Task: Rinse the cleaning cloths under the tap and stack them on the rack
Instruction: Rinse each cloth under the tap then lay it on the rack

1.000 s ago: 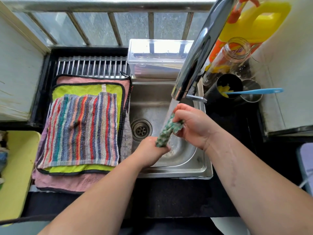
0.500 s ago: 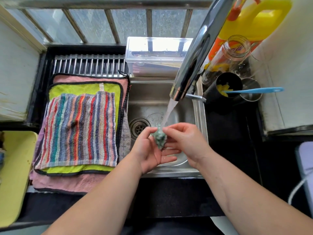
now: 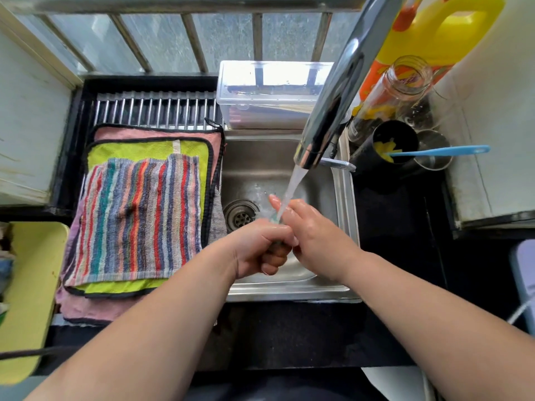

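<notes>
**Bunched cloth, splash risk, no legible labels**

On the left, the striped terry cloth point(image 3: 139, 218) tops a lime-green cloth point(image 3: 150, 151) and a pink cloth point(image 3: 156, 133) on the steel-barred drying rack point(image 3: 156, 110). The pile's right edge lies just beside the stainless steel sink point(image 3: 344, 204), so splash could soak it again.

Over the basin, the left hand point(image 3: 260, 247) makes a tight fist round the small green cloth point(image 3: 274, 219). Only a scrap of it shows, under the water stream point(image 3: 291, 189). Bunched like this, its inner folds may miss the rinse.

The right hand point(image 3: 315, 230) lies straight-fingered against the fist, gripping nothing. Water from the chrome tap point(image 3: 333, 111) breaks on it and may spray the black counter point(image 3: 390, 215).

At the right, the clear glass jar point(image 3: 399, 79) carries a label too blurred to read. The yellow plastic jug point(image 3: 443, 30) shows no readable writing.
</notes>
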